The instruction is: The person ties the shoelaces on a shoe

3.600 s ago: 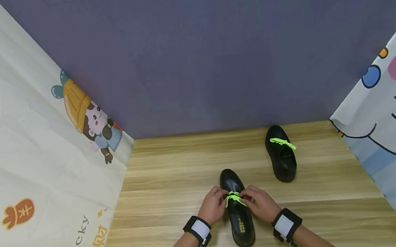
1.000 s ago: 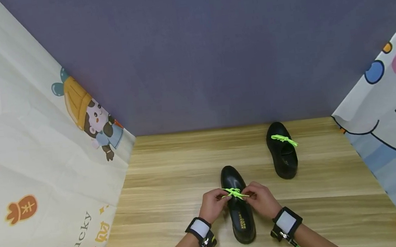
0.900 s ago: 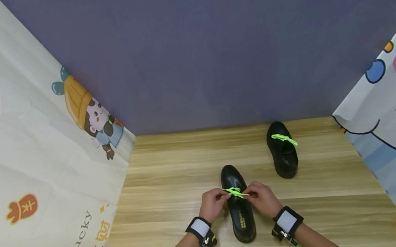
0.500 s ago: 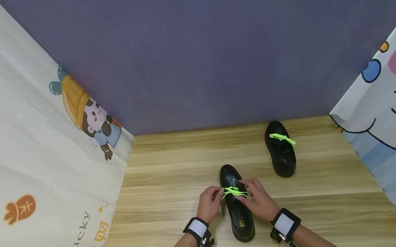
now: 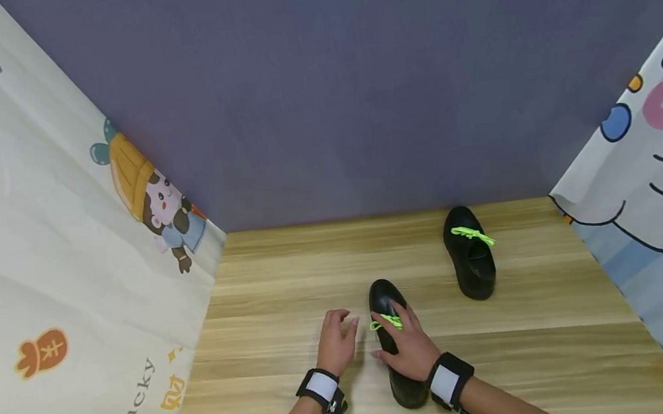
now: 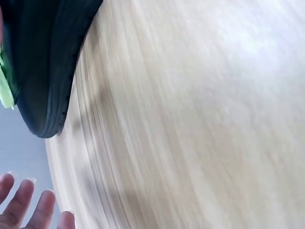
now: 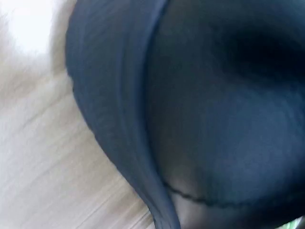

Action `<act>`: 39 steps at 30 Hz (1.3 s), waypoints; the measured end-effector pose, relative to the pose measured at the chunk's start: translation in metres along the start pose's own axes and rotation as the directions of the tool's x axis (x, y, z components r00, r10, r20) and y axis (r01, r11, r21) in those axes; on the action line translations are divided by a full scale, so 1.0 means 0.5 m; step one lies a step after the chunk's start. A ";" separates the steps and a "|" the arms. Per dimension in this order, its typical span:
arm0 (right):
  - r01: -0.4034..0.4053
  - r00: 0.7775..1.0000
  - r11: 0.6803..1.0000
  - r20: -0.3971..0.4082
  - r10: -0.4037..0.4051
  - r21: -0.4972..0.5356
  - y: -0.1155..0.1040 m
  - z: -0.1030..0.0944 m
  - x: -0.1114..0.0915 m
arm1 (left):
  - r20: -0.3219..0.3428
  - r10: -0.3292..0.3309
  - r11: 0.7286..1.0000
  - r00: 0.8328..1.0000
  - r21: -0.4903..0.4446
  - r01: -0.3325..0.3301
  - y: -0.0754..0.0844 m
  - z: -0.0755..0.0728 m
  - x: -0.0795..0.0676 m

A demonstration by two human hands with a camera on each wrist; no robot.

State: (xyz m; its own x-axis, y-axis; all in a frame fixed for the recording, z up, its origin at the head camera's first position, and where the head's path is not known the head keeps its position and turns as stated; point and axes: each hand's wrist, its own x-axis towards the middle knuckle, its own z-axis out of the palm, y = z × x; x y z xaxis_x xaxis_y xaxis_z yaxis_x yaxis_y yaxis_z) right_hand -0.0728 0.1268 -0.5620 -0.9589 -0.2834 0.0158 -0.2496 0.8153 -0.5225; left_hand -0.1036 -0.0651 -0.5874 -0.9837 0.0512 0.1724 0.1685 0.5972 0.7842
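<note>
A black lace-up shoe (image 5: 383, 292) lies sole-down on the wood-grain surface, toe pointing away. Lime-green laces (image 5: 375, 326) are tied in a bow over its tongue, partly covered by fingers. My right hand (image 5: 410, 351) spreads over the shoe's middle, fingers extended across the laces; whether it presses on them I cannot tell. Just left of the shoe, my left hand (image 5: 335, 345) hovers with relaxed fingers and holds nothing. Several of its fingertips (image 6: 43, 210) show in the left wrist view. The right wrist view is filled by the shoe's dark side and sole edge (image 7: 114, 95), blurred.
A second black shoe (image 5: 473, 273) with a lime-green bow stands at the back right. Behind the wood-grain surface (image 5: 290, 271) rises a dark blue-grey panel (image 5: 321, 101). Printed cloths flank it, one on the left (image 5: 42, 248) and one on the right (image 5: 636, 197).
Both hands pinched the green laces earlier. Now the left hand has let go and drawn away left, while the right hand has released the lace and slid left over the shoe.
</note>
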 end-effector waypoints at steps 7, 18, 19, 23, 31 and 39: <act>-0.048 0.999 0.998 -0.010 0.048 -0.034 -0.005 0.012 -0.001 | -0.005 0.027 0.999 1.000 0.025 -0.027 -0.007 -0.002 0.001; -0.024 1.000 1.000 0.019 0.024 -0.015 0.020 -0.002 -0.023 | -0.013 0.062 0.997 0.998 0.048 -0.061 -0.006 -0.001 0.005; -0.036 0.999 0.999 0.027 0.036 -0.018 0.023 -0.004 -0.028 | -0.008 0.057 0.997 0.998 0.052 -0.057 -0.007 -0.001 0.005; -0.083 0.996 0.996 0.036 0.083 -0.017 0.039 -0.014 -0.043 | 0.019 0.039 0.997 0.999 0.073 -0.041 -0.013 -0.003 0.000; -0.121 0.992 0.993 0.021 0.122 -0.015 0.073 -0.034 -0.071 | 0.027 0.040 0.987 0.999 0.152 -0.043 -0.027 -0.017 -0.008; -0.086 0.996 0.995 -0.036 0.084 -0.053 0.118 -0.055 -0.099 | 0.025 -0.005 0.983 1.000 0.185 0.001 -0.031 -0.032 -0.005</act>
State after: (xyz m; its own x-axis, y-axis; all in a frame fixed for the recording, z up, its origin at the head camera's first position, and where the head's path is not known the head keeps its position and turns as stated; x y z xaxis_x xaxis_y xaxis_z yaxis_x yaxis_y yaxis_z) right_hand -0.0438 0.2029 -0.5704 -0.9807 -0.1956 0.0030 -0.1734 0.8622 -0.4760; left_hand -0.1025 -0.0873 -0.5903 -0.9858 0.0678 0.1534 0.1533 0.7352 0.6603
